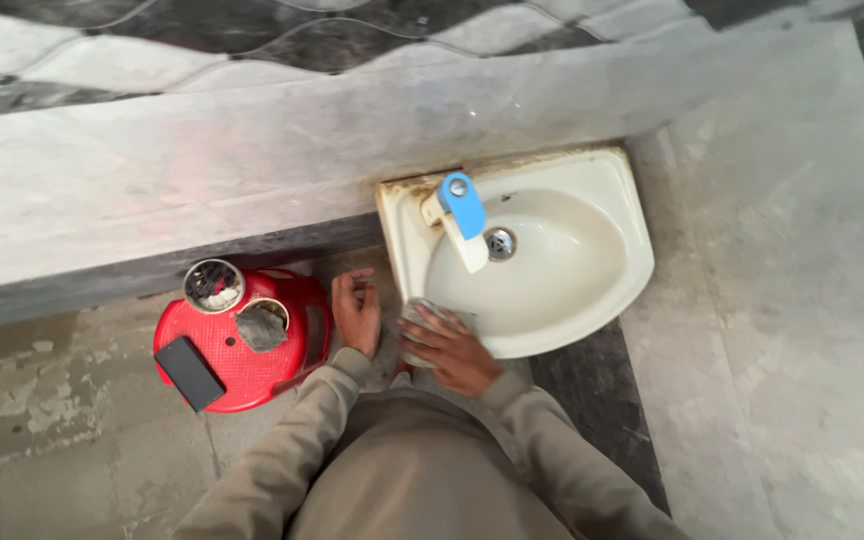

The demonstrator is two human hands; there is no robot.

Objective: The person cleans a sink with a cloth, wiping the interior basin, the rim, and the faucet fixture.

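Cream ceramic forms the basin point(552, 270), which is the landmark for every position below. The right hand point(452, 350) lies at the basin's near-left rim, fingers curled around a grey pad point(422, 322) and pressing it flat against the rim; what the pad is made of cannot be told. This grip puts the pad's broad face on the ceramic. The left hand point(356, 310) hangs just left of the basin, below its rim, fingers loosely spread and holding nothing; whether it touches the basin's underside cannot be told.

The basin is oval and glossy, with brown staining along its back-left corner. A tap point(462, 215) with a blue lever stands on that corner, above the drain point(500, 242).

Left of the basin, a red stool point(242, 345) on the floor carries a round tin point(213, 285), a black phone point(190, 373) and a grey scrap point(262, 328), all within reach of the left hand.
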